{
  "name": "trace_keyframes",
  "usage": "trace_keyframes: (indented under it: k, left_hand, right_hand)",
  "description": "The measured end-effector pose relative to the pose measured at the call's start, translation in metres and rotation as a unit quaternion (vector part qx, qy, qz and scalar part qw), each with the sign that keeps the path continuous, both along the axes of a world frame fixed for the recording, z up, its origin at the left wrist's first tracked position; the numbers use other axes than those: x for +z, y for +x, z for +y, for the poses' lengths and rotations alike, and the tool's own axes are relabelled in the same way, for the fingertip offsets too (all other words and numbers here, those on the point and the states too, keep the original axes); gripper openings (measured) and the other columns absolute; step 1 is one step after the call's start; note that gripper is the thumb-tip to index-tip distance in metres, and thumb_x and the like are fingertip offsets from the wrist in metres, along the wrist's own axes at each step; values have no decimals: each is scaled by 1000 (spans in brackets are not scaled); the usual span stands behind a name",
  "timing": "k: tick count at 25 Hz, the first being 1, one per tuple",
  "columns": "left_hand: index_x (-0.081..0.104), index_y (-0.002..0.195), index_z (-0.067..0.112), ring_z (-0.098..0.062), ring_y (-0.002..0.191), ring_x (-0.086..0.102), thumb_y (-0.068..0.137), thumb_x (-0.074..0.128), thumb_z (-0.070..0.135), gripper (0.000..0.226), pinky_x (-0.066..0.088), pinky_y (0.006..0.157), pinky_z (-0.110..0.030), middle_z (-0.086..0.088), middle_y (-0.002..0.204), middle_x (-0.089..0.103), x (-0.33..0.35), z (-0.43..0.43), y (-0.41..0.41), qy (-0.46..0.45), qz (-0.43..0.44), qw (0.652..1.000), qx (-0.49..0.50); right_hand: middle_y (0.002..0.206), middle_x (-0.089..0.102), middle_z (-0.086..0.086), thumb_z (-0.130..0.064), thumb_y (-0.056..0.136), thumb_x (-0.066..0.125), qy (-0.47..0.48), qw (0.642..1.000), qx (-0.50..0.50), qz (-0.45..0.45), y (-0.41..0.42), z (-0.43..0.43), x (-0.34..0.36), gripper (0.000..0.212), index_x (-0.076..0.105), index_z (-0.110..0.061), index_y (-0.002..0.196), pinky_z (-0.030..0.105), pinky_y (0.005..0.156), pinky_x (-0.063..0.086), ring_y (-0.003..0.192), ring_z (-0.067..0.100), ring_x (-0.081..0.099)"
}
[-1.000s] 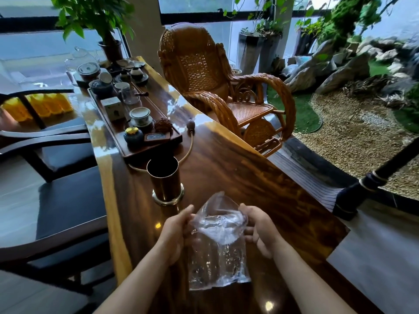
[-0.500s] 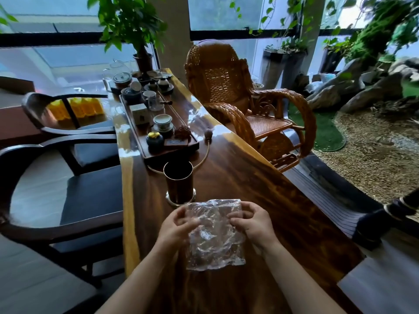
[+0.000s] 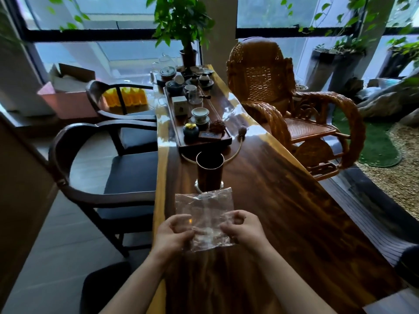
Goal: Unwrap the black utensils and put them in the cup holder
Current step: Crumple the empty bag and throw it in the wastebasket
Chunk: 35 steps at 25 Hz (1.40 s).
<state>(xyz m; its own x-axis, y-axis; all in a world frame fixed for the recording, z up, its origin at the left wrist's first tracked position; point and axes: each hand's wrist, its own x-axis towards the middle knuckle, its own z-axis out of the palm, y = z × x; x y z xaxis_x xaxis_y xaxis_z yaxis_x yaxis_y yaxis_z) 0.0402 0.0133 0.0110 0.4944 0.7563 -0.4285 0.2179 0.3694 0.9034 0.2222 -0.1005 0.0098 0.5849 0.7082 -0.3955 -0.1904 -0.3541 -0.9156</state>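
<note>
One clear plastic wrapper (image 3: 204, 207) pinched by two hands, left (image 3: 172, 236), right (image 3: 243, 230), one cup holder (image 3: 209, 171) beyond

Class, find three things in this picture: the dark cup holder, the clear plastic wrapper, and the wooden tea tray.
cup holder (image 3: 209, 172), head view, on its dark front wall.
plastic wrapper (image 3: 204, 206), head view, on its flat upper part above the hands.
tea tray (image 3: 205, 145), head view, on its near rim.

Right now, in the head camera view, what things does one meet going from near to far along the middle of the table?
Clear plastic wrapper held by both hands → dark cup holder → wooden tea tray with tea ware → potted plant at the far end.
</note>
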Motion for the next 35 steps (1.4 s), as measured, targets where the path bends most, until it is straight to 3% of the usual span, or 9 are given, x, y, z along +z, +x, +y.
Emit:
trace_keyframes:
  k: [2,6,11,15,18,20,23,28,35]
  left_hand:
    - [64,115,11,-32,89,77,86,67,-11,36,63,70,-40,-21,95,78,-4,-1,-17,-30,-25,999,35]
    - [64,112,5,-32,83,77,85,64,-18,35,63,68,-41,-25,95,77,-18,1,-52,-59,-22,992,112]
    - [63,104,8,-22,63,77,87,57,-22,35,61,48,-31,-18,83,79,-34,25,-117,-78,-32,974,211]
    - [62,96,6,-26,61,73,88,59,-17,25,60,47,-31,-13,76,78,-50,47,-161,-77,-3,960,271]
    - [61,88,2,-26,62,63,90,60,-13,15,57,46,-30,-12,75,73,-66,65,-187,-63,15,951,302]
    - [63,89,3,-26,67,64,90,61,-11,14,57,56,-35,-16,85,73,-79,74,-205,-70,23,944,321]
    - [62,91,6,-24,67,58,91,60,-8,14,56,59,-35,-13,81,67,-105,82,-238,-102,46,930,351]
    - [56,87,8,-20,64,49,90,56,-9,17,47,62,-36,-14,81,59,-149,106,-277,-140,90,914,369]
    - [57,94,14,-17,62,50,90,57,-5,20,43,60,-29,-7,73,54,-208,142,-301,-162,141,900,379]
  right_hand:
    - [70,74,6,9,73,83,9,1000,6,24,-12,4,-1,24,69,-3,89,25,49,53,58,16,68]
    - [79,76,9,4,80,79,22,997,33,60,-34,19,-6,25,68,-1,102,26,54,57,61,16,70]
    - [90,76,16,-10,95,67,-3,992,66,106,-70,51,-30,16,65,-2,110,30,58,60,69,18,74]
    - [117,68,-1,-31,91,69,-113,963,185,-157,-99,88,-51,34,61,-25,123,37,88,59,102,14,67]
    - [143,51,-2,-40,91,64,-153,867,272,-388,-118,122,-62,58,46,-25,144,39,107,46,132,22,46]
    - [156,38,1,-43,92,61,-169,813,298,-470,-125,146,-71,65,39,-24,150,42,114,39,143,26,32]
    - [165,26,4,-41,96,53,-193,780,316,-504,-128,175,-91,63,34,-25,153,46,123,23,152,30,19]
    - [169,15,2,-44,100,30,-198,775,288,-526,-132,179,-138,59,24,-28,157,50,127,6,156,27,7]
    - [167,23,2,-48,98,27,-205,742,247,-589,-137,174,-155,62,28,-28,156,50,126,10,155,26,15]
